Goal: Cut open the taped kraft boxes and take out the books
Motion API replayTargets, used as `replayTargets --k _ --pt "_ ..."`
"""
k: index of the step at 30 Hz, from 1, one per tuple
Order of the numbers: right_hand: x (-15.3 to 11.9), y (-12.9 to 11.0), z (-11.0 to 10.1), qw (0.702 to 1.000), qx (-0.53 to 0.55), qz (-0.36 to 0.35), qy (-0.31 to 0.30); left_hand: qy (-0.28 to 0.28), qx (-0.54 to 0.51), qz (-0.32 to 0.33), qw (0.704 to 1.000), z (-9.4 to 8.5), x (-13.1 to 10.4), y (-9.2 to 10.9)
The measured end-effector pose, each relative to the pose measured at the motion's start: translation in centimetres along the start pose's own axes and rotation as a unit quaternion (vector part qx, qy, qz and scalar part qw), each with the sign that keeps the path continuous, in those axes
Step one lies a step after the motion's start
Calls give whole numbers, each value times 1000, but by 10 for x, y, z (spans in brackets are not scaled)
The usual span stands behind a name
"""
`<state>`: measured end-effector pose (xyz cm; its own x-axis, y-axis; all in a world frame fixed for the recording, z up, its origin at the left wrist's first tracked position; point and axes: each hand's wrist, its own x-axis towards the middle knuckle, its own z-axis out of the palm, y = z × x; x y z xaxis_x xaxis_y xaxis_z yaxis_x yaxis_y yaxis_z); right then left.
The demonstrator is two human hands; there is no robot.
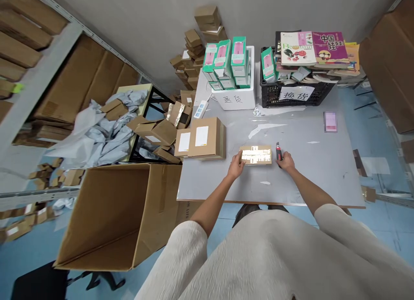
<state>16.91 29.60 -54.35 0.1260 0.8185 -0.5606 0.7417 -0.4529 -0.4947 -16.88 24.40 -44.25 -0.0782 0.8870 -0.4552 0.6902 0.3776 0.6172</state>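
A small cardboard box [258, 155] with shiny tape across its top lies on the grey table [300, 175] in front of me. My left hand [237, 164] is closed on the box's left end, thumb and fingers at its edge. Right of the box, my right hand [286, 160] has its fingers around a red and black utility knife [278, 151], which points away from me. A gap separates the knife from the box. From this height I cannot make out whether the blade is out.
Two labelled cartons [208, 138] stand at the table's left. Behind are a white bin [237, 99] of green-and-pink boxes and a black crate [300, 99] with books [297, 50]. A large open carton [161, 205] stands left of the table. A pink slip [330, 121] lies at right.
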Motion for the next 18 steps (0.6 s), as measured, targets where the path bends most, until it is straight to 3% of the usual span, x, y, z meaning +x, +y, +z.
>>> replayTargets --k 7,14,16,18 --pt "0 12 -24 1000 -7 5 -11 10 -1 8 1000 0 3 -1" --pt "-8 11 -78 983 132 115 -53 23 -27 21 999 4 4 0" --pt "-14 1 -92 980 162 102 -51 45 -12 35 998 8 2 1" --pt "-23 -14 -104 985 164 43 -44 79 26 61 995 11 -2 4"
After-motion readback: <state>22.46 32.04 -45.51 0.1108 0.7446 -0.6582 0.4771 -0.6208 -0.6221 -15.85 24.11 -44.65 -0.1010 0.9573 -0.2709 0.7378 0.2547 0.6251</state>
